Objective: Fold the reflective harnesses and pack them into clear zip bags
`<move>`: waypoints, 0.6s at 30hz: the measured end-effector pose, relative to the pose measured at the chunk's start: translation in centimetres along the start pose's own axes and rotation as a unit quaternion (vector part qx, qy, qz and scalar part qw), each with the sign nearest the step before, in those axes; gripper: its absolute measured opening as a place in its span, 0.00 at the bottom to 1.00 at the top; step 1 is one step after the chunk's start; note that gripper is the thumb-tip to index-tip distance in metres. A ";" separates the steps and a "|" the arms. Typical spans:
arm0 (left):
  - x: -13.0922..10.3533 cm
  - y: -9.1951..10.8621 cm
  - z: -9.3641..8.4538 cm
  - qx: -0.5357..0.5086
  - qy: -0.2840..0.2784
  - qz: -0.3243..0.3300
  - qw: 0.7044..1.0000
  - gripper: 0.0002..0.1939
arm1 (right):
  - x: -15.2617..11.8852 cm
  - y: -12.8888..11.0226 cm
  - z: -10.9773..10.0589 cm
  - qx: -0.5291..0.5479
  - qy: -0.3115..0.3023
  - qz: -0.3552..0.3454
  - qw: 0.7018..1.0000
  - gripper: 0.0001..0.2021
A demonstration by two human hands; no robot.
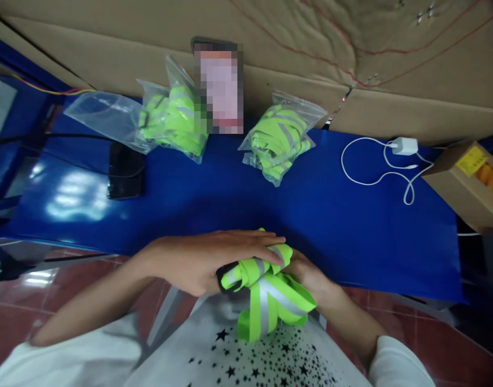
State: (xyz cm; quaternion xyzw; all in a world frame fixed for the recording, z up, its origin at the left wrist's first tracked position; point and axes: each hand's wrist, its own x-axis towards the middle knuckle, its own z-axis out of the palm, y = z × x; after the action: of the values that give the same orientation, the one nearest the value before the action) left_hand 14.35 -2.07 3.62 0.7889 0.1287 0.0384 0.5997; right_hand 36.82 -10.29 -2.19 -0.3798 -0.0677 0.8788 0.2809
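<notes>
A bundle of neon green reflective strap [266, 293] with a silver stripe is held at the table's front edge, in front of my body. My left hand [214, 258] grips it from the left, fingers reaching over the far side and thumb lying across the folds. A black piece [229, 277], perhaps a buckle, shows at the bundle's left end. My right hand [308, 274] holds the bundle from the right; its fingers are mostly hidden behind the strap. Loose loops of strap hang below both hands.
On the blue table [214, 188] lie clear bags of green strap, one pair [181, 121] left and others [278, 134] centre. An empty-looking clear bag [109, 115], a black device [125, 172], a white charger [405, 145] with cable and a cardboard box [464, 193] surround them.
</notes>
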 end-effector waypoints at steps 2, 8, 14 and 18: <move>0.2 0.2 0.1 0.015 0.011 0.004 1.000 0.53 | -0.1 -0.3 0.0 -0.016 0.016 -0.026 0.999 0.16; 1.2 -1.5 2.5 0.199 0.164 0.035 0.965 0.36 | -1.0 -1.6 -0.7 -0.111 -0.012 -0.095 0.989 0.16; 2.1 -1.3 4.2 0.449 0.266 0.113 0.845 0.18 | -2.2 -2.7 -1.2 -0.154 -0.112 -0.006 0.982 0.22; 2.0 -2.1 3.8 0.534 0.239 0.099 0.805 0.19 | -1.5 -2.1 -0.9 -0.057 -0.057 0.011 0.997 0.23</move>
State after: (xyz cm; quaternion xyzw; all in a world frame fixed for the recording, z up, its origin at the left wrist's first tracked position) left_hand 16.78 -4.65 0.38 0.9589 0.1892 0.2100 0.0264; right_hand 39.20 -9.48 -1.17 -0.3456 -0.1296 0.8965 0.2449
